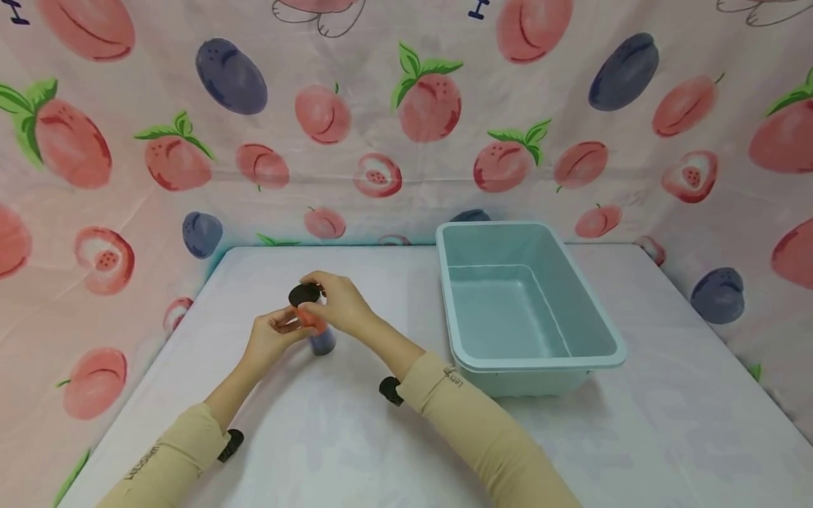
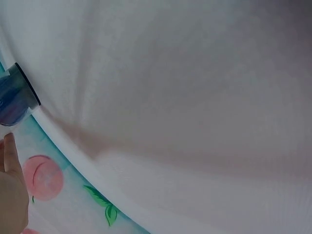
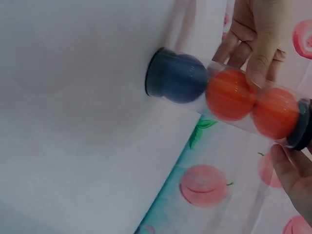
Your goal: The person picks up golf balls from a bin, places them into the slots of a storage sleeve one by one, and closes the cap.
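A clear tube [image 3: 195,105] with dark end caps holds a blue ball [image 3: 184,79] and two orange balls [image 3: 230,95]. It stands over the left part of the table, slightly tilted in the head view. My left hand [image 1: 269,339] grips the tube's side, thumb across the front. At the top, my right hand [image 1: 341,305] pinches around the black cap [image 1: 305,294]. Whether that cap is loose or seated cannot be told. Only the tube's lower end [image 2: 17,100] enters the left wrist view, at its left edge, above part of a hand.
A light blue plastic basin [image 1: 451,310] stands on the white-covered table [image 1: 356,437], right of both hands. Behind the table hangs a fruit-patterned cloth [image 1: 381,85]. Small black devices [image 1: 231,444] show at the sleeve cuffs.
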A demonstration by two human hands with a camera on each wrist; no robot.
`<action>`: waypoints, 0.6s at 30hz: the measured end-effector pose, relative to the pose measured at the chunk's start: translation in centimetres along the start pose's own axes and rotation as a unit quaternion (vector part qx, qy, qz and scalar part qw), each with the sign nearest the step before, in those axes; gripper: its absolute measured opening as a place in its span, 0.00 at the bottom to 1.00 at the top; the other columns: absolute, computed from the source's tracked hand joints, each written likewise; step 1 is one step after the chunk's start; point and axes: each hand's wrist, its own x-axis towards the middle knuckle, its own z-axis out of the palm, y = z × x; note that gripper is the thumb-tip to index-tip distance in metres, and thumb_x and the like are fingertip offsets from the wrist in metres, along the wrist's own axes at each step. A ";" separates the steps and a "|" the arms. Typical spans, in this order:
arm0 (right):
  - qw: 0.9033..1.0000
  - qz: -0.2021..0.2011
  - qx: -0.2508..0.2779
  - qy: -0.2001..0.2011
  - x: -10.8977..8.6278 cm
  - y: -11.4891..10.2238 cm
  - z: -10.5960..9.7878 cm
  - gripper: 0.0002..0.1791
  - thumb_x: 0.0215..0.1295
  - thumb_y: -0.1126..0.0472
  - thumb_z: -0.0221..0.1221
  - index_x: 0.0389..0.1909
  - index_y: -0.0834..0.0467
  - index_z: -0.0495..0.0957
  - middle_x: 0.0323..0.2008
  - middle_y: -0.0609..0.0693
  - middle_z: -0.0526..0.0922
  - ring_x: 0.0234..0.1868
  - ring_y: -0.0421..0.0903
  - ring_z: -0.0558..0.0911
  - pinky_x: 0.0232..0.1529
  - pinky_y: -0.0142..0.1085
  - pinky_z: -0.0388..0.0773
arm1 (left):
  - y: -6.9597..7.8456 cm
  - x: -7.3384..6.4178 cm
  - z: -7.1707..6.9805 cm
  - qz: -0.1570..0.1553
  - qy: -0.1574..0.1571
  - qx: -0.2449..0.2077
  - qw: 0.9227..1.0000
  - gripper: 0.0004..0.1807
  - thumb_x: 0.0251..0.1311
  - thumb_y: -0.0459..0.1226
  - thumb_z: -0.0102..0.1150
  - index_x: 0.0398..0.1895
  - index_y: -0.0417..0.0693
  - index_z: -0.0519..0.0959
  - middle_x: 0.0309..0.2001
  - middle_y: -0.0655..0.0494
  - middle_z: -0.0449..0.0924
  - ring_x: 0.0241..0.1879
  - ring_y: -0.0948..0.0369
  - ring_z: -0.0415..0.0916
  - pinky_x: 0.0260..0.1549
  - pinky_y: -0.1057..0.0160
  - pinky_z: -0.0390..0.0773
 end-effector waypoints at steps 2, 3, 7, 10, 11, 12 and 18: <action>0.998 0.008 -0.043 -0.038 0.4 -0.3 -0.3 0.23 0.62 0.61 0.61 0.58 0.62 0.73 0.53 0.56 0.79 0.51 0.48 0.78 0.52 0.32 0.75 | 0.0 0.0 0.0 -0.004 0.000 0.000 1.000 0.30 0.52 0.30 0.66 0.59 0.27 0.70 0.41 0.82 0.77 0.39 0.80 0.78 0.41 0.78 0.77; 0.996 0.012 -0.064 -0.060 0.6 -0.5 -0.5 0.24 0.63 0.60 0.60 0.60 0.61 0.72 0.54 0.56 0.77 0.52 0.49 0.77 0.52 0.32 0.75 | 0.0 0.0 -0.1 -0.006 -0.001 0.001 1.000 0.30 0.52 0.30 0.66 0.59 0.27 0.69 0.43 0.80 0.77 0.39 0.80 0.78 0.41 0.78 0.78; 0.977 0.022 -0.149 -0.151 1.6 -1.3 -1.1 0.27 0.67 0.57 0.55 0.66 0.59 0.66 0.56 0.57 0.71 0.51 0.49 0.73 0.48 0.33 0.74 | 0.2 0.0 -0.2 -0.022 0.001 0.019 1.000 0.30 0.53 0.31 0.66 0.59 0.29 0.70 0.53 0.61 0.78 0.40 0.82 0.77 0.42 0.78 0.77; 0.958 0.016 -0.208 -0.196 2.4 -1.8 -1.6 0.26 0.67 0.55 0.54 0.65 0.57 0.67 0.55 0.55 0.70 0.49 0.48 0.71 0.45 0.32 0.72 | 0.2 0.0 -0.2 -0.033 0.000 0.022 0.999 0.31 0.52 0.32 0.67 0.60 0.31 0.70 0.56 0.52 0.77 0.40 0.81 0.76 0.43 0.78 0.77; 0.952 0.012 -0.226 -0.205 2.7 -1.9 -1.7 0.25 0.67 0.54 0.55 0.63 0.56 0.68 0.55 0.55 0.70 0.48 0.47 0.70 0.45 0.32 0.71 | 0.2 0.1 -0.2 -0.035 0.000 0.021 0.999 0.31 0.52 0.32 0.67 0.60 0.31 0.70 0.55 0.54 0.77 0.40 0.81 0.77 0.42 0.78 0.77; 0.946 0.008 -0.244 -0.213 2.9 -2.0 -1.9 0.24 0.67 0.53 0.55 0.62 0.56 0.70 0.54 0.54 0.70 0.48 0.46 0.70 0.44 0.31 0.70 | 0.2 0.1 -0.2 -0.037 0.000 0.019 0.999 0.32 0.52 0.32 0.67 0.60 0.31 0.70 0.54 0.57 0.78 0.40 0.81 0.77 0.42 0.78 0.77; 0.934 -0.027 -0.281 -0.218 3.9 -2.8 -2.8 0.21 0.64 0.50 0.59 0.53 0.57 0.75 0.51 0.52 0.72 0.46 0.45 0.70 0.43 0.30 0.71 | 0.1 0.1 -0.3 -0.033 0.001 0.022 0.999 0.34 0.50 0.32 0.68 0.61 0.32 0.69 0.53 0.56 0.79 0.39 0.80 0.77 0.42 0.78 0.77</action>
